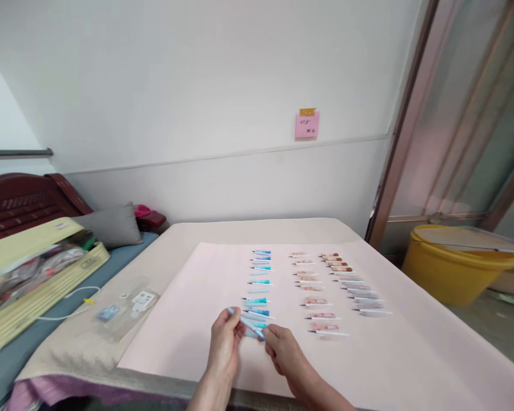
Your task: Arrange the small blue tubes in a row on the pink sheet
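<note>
A light blue pen (245,322) is held between both hands just above the pale pink sheet (188,319). My left hand (225,338) pinches its left end and my right hand (281,344) pinches its right end near the tip. Behind them lies a column of several blue pens and caps (259,285). To the right run two more columns, pink pens (314,299) and brown-to-grey pens (353,285).
The sheet covers a beige table (411,365). Small packets (128,305) and a white cable (75,299) lie at the table's left. A yellow case (34,274) rests on a bed at left. A yellow tub (454,262) stands right, and a pink note (307,124) hangs on the wall.
</note>
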{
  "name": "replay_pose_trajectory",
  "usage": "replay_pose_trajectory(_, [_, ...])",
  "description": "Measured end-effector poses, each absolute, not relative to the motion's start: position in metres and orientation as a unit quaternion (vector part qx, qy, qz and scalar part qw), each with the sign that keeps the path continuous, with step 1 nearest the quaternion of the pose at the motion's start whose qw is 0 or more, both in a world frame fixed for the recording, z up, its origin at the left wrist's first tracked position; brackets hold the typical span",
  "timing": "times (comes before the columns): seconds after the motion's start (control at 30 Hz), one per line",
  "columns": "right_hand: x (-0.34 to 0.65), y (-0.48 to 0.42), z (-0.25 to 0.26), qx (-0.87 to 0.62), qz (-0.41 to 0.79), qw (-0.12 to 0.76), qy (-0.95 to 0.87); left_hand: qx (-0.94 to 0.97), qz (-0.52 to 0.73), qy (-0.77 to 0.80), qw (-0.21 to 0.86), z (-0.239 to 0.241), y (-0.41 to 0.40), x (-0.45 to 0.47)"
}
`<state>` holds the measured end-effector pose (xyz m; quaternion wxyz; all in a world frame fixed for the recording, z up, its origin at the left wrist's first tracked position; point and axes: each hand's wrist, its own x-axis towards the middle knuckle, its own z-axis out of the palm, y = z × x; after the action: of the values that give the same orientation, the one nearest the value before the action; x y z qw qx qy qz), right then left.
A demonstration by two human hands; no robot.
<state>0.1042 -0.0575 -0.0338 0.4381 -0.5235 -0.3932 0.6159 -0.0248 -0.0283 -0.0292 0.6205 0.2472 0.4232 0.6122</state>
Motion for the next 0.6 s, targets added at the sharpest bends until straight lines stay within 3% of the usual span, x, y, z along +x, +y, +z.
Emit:
replay_pose_trajectory(0.3, [0.115, -0.064, -0.029, -0.420, 0.757, 0.423, -0.267, 0.268, 0.612, 0.383, 0.638, -0.023, -0.031, -0.027])
replay_pose_trajectory(0.6, [0.103, -0.058, -0.041, -0.493, 0.661, 0.440, -0.355, 0.210, 0.632, 0.418, 0.617, -0.027, -0.028, -0.024])
